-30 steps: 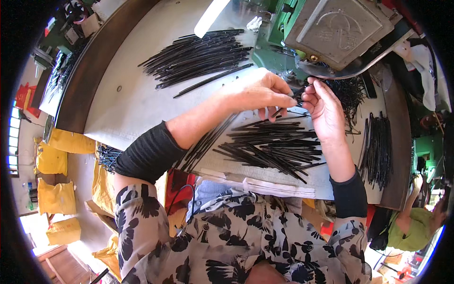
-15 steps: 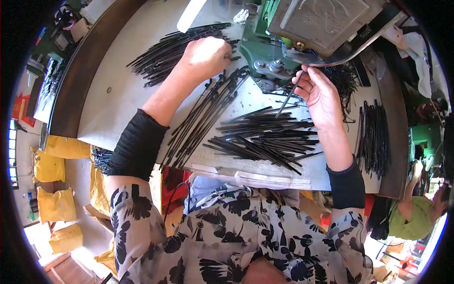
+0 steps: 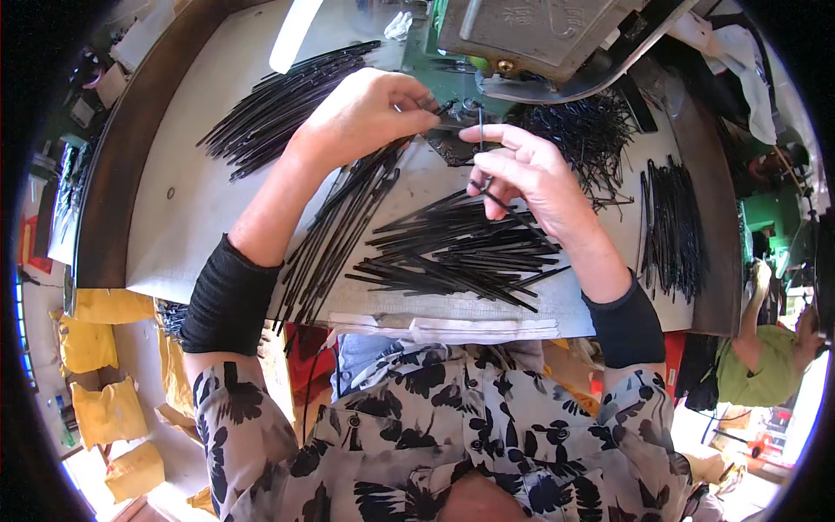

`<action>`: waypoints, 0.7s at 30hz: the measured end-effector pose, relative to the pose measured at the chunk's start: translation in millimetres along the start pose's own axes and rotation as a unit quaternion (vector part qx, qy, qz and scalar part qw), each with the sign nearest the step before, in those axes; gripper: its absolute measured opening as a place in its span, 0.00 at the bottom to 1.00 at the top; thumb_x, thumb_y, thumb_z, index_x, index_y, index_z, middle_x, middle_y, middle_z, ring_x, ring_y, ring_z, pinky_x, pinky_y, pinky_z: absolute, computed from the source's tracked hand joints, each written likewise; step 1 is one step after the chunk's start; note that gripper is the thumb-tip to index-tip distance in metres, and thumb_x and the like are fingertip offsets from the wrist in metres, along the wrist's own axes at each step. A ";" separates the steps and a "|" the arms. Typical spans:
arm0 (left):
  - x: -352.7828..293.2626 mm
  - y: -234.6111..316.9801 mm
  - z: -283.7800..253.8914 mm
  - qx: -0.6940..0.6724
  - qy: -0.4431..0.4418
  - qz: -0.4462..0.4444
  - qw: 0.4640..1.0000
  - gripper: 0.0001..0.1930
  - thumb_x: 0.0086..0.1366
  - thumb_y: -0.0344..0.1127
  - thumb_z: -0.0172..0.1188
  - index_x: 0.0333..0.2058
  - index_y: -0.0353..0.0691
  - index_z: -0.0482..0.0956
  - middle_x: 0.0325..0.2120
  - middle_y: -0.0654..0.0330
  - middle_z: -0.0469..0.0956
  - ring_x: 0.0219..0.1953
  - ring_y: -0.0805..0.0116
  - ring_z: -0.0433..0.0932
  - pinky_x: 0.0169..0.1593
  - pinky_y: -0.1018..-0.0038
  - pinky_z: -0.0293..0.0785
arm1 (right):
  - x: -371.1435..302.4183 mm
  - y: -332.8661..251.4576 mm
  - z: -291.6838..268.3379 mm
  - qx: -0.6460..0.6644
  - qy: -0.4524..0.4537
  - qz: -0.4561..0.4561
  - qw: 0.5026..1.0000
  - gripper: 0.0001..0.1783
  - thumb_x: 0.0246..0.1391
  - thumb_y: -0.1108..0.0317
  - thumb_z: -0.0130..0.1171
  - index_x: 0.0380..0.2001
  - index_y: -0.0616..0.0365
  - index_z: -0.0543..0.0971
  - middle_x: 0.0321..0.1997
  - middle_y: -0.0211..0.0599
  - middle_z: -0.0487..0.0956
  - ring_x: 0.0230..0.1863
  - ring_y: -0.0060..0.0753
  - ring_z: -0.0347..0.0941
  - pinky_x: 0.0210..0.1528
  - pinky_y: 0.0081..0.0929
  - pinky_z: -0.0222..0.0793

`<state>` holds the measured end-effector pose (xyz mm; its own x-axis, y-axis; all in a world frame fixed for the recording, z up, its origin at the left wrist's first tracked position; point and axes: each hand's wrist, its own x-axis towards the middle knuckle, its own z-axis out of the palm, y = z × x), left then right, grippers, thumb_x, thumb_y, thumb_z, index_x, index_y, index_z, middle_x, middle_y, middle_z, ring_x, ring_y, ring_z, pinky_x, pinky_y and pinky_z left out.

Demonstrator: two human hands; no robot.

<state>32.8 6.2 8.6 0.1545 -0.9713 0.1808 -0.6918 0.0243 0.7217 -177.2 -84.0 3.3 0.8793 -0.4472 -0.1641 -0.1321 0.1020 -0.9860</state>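
Observation:
My left hand (image 3: pixel 370 117) is closed in a pinch, and a short dark end of a thin black rod (image 3: pixel 446 107) sticks out past its fingertips. It hovers over the upper end of a slanting row of black rods (image 3: pixel 339 222). Close to its right, my right hand (image 3: pixel 526 174) has curled fingers around a thin dark rod (image 3: pixel 497 200) that crosses the lower fingers. A thin upright piece (image 3: pixel 481 126) shows by its index finger; whether this is the same rod, I cannot tell. Below both hands lies a crossed pile of black rods (image 3: pixel 461 252).
A green machine with a grey metal cover (image 3: pixel 531 35) stands at the far side. More black rods lie in a bundle (image 3: pixel 283 104) at far left, a tangled heap (image 3: pixel 583 139) and a bundle (image 3: pixel 671 230) at right. A person in green (image 3: pixel 761 370) sits at far right.
My right hand has come left and down, away from the machine, with its rod. My left hand has turned toward it, and the two are now close together. The whole view has shifted slightly.

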 end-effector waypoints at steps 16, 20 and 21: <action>4.9 3.5 17.1 -0.089 0.046 0.009 0.995 0.17 0.53 0.38 0.65 0.38 0.31 0.78 0.22 0.62 0.77 0.22 0.82 0.71 0.25 0.83 0.67 | 2.3 -0.2 -1.8 -0.056 0.022 -0.023 0.998 0.21 0.54 0.67 0.52 0.50 0.66 0.68 0.26 0.39 0.75 0.18 0.21 0.72 0.19 0.14 0.66; 4.2 9.6 17.3 -0.080 0.044 -0.014 0.996 0.17 0.53 0.38 0.65 0.37 0.31 0.78 0.22 0.62 0.77 0.23 0.82 0.71 0.27 0.82 0.69 | 3.3 -0.3 -0.3 -0.067 0.029 -0.019 0.997 0.21 0.55 0.67 0.52 0.50 0.66 0.68 0.26 0.39 0.76 0.18 0.21 0.72 0.19 0.14 0.66; 3.9 10.5 17.2 -0.056 0.048 -0.006 0.997 0.17 0.53 0.37 0.65 0.37 0.30 0.78 0.22 0.61 0.77 0.23 0.81 0.72 0.27 0.82 0.70 | 3.4 -0.3 0.0 -0.061 0.033 -0.018 0.997 0.19 0.54 0.69 0.51 0.49 0.67 0.69 0.26 0.39 0.76 0.17 0.21 0.72 0.19 0.15 0.65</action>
<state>14.0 -1.5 5.4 0.2330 -0.9444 0.2319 -0.6072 0.0450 0.7933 -174.1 -85.6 3.1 0.8529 -0.5067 -0.1257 -0.1585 -0.0220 -0.9871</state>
